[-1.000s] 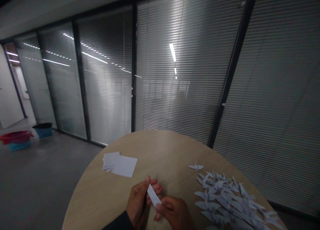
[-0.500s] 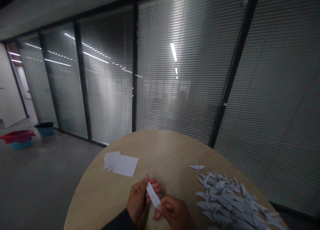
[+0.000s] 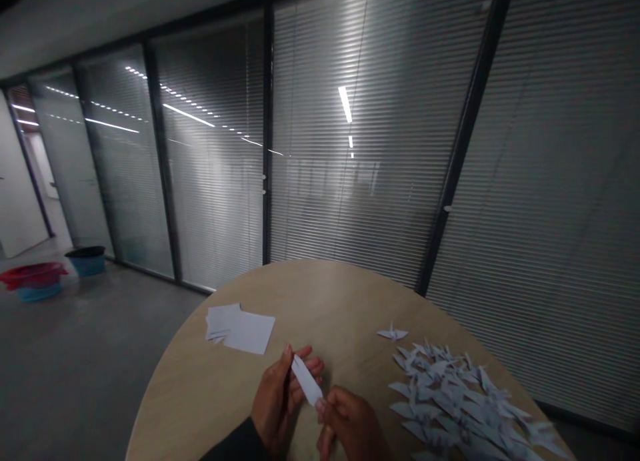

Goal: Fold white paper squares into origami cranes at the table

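Observation:
A narrow folded strip of white paper (image 3: 307, 379) is held slantwise between my two hands above the table. My left hand (image 3: 280, 394) grips its upper end at the thumb, with the other fingers loosely curled behind it. At the lower end, my right hand (image 3: 350, 417) pinches the paper between thumb and fingers. Right of my hands lies a heap of folded white paper cranes (image 3: 450, 397). One single paper crane (image 3: 393, 333) rests apart, just beyond the heap. Several white paper squares (image 3: 250, 332) lie overlapping to the left of my hands.
The round wooden table (image 3: 320, 287) has a curved far edge close to a glass partition with blinds (image 3: 345, 201). On the floor at the left stand a bin with a red liner (image 3: 36, 277) and a bin with a black liner (image 3: 86, 261). A door (image 3: 23, 181) stands further left.
The fingers of my left hand have spread a little behind the paper, and the folded strip has shifted slightly. My right hand keeps its pinch on the lower end.

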Motion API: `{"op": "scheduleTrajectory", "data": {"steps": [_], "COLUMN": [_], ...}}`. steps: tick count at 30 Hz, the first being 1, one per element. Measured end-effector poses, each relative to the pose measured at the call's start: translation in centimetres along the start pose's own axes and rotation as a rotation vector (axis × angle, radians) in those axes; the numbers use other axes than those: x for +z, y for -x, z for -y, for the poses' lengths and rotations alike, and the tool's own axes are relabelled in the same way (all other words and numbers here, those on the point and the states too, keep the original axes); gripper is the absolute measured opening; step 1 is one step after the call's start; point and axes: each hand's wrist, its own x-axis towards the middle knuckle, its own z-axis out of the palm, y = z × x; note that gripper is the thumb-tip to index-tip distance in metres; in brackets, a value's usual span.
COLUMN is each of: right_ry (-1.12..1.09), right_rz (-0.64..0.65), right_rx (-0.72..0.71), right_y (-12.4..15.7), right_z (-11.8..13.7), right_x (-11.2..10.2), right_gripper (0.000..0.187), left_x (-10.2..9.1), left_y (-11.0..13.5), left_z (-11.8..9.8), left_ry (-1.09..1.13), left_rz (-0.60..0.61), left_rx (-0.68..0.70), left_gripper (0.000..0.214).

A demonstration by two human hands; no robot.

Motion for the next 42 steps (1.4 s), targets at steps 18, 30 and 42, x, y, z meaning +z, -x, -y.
{"op": "scheduleTrajectory", "data": {"steps": [18,30,42], "right_ry": [0.381,0.635,0.664], "right_rz": [-0.288,-0.163,-0.158], "right_rx": [-0.288,-0.5,-0.611], "right_y": [0.6,0.7,0.6], "right_z": [1.2,1.1,1.3], "right_x": [-0.7,-1.3,-1.6], "right_gripper": [0.044,0.026,0.016], "left_x": [-0.9,-0.8,-0.8], "left_y": [-1.1,-1.0,-1.1], "left_z": [0.2,0.2,-0.1], "left_ry": [-0.223,-0.319,-0.502], "left_rz": [0.186,0.195,0.201], "left_rx": [0.102,0.111,0.14], "left_gripper": [0.039,0.047,0.055]}}
